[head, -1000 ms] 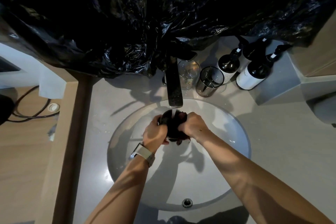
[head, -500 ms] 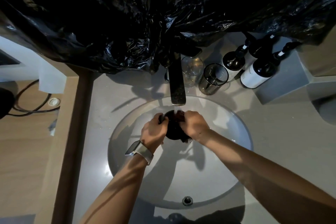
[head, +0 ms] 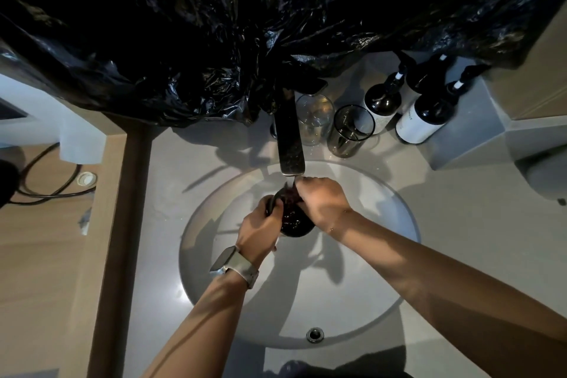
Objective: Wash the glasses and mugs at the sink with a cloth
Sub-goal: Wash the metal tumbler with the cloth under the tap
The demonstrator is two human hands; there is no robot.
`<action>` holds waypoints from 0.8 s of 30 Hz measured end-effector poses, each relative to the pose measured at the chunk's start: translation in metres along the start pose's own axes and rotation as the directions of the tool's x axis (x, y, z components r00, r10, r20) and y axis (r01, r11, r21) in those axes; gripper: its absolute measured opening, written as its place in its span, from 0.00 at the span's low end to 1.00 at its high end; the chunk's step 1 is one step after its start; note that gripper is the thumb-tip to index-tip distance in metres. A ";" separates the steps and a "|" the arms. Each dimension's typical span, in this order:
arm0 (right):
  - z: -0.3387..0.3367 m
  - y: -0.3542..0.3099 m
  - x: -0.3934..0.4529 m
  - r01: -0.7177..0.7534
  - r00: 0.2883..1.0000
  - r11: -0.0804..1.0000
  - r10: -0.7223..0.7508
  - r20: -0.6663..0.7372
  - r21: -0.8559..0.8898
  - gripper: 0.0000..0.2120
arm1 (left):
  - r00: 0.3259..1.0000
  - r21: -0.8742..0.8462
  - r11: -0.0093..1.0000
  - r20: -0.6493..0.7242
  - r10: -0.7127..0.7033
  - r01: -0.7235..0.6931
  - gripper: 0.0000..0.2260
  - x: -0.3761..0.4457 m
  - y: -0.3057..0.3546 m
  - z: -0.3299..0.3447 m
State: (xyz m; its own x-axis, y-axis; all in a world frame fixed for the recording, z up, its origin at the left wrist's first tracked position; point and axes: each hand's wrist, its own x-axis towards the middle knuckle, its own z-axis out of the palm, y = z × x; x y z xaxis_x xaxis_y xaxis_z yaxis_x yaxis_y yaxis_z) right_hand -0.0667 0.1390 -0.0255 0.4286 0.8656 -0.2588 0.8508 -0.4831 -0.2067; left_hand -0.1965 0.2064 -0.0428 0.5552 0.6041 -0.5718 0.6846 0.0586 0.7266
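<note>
Dark mug [head: 296, 224] is getting scrubbed under the faucet [head: 290, 144]: left hand [head: 260, 230] gripping it, right hand [head: 322, 202] pinching the cloth [head: 290, 193]. Best keeping it low over the sink [head: 383, 285].

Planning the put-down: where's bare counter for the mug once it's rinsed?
Free: the counter right of the sink, in front of the bottles, and the strip left of the basin up to the wooden edge. Crowded: behind the faucet, where two glasses and the bottles cluster.

Over the round sink [head: 383, 301], the left hand [head: 260, 228] grips a dark mug [head: 294, 224] under the tap [head: 290, 138] while the right hand [head: 323, 202] reaches into it
</note>
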 end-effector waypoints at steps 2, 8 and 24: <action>0.001 0.003 0.001 -0.001 1.000 1.000 0.001 -0.002 0.001 0.13 | 1.000 -0.001 1.000 -0.006 -0.003 0.003 0.09 -0.003 -0.001 -0.001; 0.034 0.000 -0.014 -0.496 0.866 0.687 0.344 0.363 0.531 0.10 | 0.994 -0.041 0.995 -0.051 -0.095 0.093 0.12 -0.001 -0.013 0.000; 0.025 0.004 -0.015 -0.460 0.872 0.740 0.271 0.408 0.491 0.08 | 0.989 -0.098 0.986 -0.050 -0.138 0.133 0.16 0.009 -0.016 0.002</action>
State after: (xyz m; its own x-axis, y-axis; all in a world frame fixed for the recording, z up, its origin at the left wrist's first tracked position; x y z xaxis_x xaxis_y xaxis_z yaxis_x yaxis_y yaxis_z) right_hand -0.0772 0.1208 -0.0458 0.4800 0.5699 -0.6669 0.2832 -0.8202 -0.4971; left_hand -0.2017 0.2095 -0.0608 0.4306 0.6294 -0.6469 0.7027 0.2160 0.6779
